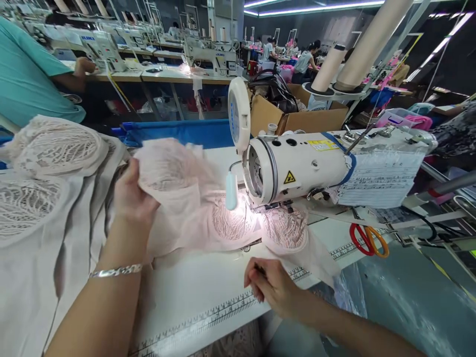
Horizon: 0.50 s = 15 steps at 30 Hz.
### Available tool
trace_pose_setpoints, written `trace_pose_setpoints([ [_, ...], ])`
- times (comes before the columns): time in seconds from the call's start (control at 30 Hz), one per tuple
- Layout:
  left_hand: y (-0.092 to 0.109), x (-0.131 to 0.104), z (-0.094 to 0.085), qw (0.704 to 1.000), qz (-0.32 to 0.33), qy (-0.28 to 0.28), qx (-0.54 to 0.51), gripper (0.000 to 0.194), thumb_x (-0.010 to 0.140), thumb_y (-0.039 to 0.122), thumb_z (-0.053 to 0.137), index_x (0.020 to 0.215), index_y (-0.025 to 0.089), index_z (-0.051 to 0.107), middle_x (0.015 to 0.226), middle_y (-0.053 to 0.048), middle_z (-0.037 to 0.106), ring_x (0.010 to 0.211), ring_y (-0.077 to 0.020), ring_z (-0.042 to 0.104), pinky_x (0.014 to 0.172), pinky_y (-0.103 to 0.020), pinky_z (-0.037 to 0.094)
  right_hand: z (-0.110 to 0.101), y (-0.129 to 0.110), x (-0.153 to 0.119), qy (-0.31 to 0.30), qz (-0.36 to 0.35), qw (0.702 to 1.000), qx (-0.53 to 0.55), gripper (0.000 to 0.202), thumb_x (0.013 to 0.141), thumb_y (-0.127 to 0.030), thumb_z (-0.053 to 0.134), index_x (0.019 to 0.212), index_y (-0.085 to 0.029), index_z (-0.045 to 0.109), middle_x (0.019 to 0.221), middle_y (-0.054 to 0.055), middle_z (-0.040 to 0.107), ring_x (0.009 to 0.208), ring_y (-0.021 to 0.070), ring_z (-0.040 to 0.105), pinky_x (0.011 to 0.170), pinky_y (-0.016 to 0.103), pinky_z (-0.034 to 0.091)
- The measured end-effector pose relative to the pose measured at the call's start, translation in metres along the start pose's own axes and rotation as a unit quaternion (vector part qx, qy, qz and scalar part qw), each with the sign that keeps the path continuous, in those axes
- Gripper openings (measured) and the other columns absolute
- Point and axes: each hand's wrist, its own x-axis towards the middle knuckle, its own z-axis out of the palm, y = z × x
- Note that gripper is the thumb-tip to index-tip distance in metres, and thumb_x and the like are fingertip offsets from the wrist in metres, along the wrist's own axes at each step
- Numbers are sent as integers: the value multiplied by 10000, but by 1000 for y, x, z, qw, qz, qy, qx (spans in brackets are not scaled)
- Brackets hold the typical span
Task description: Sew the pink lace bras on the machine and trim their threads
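Note:
My left hand [134,196], with a silver bracelet at the wrist, is closed on the edge of a pale pink lace bra [167,166], which is raised and slightly blurred. Another pale pink lace bra [284,230] lies across the machine bed, its cups on either side of the lit needle area of the white sewing machine [297,163]. My right hand [269,285] hovers or rests in front of that bra, fingers curled in. Something small and dark shows between those fingers; I cannot make out what it is.
Stacked bras [55,153] pile up on the left. Scissors [368,240] with red and orange handles lie right of the machine. A ruler strip [223,312] runs along the table's front edge. Behind stand a cardboard box [316,119] and thread cones [329,69]. A co-worker's sleeve [29,74] is at upper left.

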Motion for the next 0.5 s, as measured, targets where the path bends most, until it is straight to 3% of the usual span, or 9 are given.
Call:
trace_pose_setpoints([
  [0.03,12,-5,-1,1000,8,-5,-20,435,948,561,507,1012,156,651,1139,-91,727,1365,-339,443,1166,-586,329,9,1,12,-35,56,993,100,466,990,-614,437,765,-212,511,487,-82,372,383,93,331,417,219,304],
  [0.1,30,-13,-2,999,23,-23,-43,531,947,625,433,1103,163,645,1229,-104,696,1417,-361,365,1176,-618,286,22,-1,42,-82,133,951,266,540,906,-722,505,716,-218,455,447,-124,259,358,67,160,369,200,159],
  [0.2,42,-19,3,998,41,-38,-38,602,938,665,399,1182,165,627,1268,-119,674,1414,-377,360,1178,-634,253,34,-17,89,-121,187,876,427,539,1015,-596,371,697,-183,510,492,-92,292,415,79,115,375,205,115],
  [0.27,43,-19,5,997,47,-38,-37,594,945,649,402,1187,156,628,1263,-121,675,1394,-371,389,1187,-622,241,41,-31,115,-91,170,832,520,460,1068,-369,313,719,-165,533,552,-69,310,453,93,155,403,187,178],
  [0.33,43,-19,6,997,45,-43,-45,590,955,630,393,1166,136,640,1252,-131,679,1385,-369,400,1192,-611,238,46,-44,134,-45,138,797,586,450,1071,-267,274,709,-164,522,576,-69,263,477,105,141,415,173,204],
  [0.4,42,-20,5,997,39,-44,-51,600,950,634,397,1153,127,647,1246,-140,680,1387,-372,396,1192,-602,250,49,-53,146,-10,111,777,620,478,1078,-278,246,689,-170,502,584,-75,201,489,116,97,402,164,196],
  [0.5,41,-22,3,998,26,-36,-46,629,922,671,422,1177,138,640,1263,-139,670,1392,-376,388,1187,-597,269,50,-58,159,18,86,770,631,480,1083,-309,239,683,-184,474,600,-77,151,504,129,59,389,154,187],
])
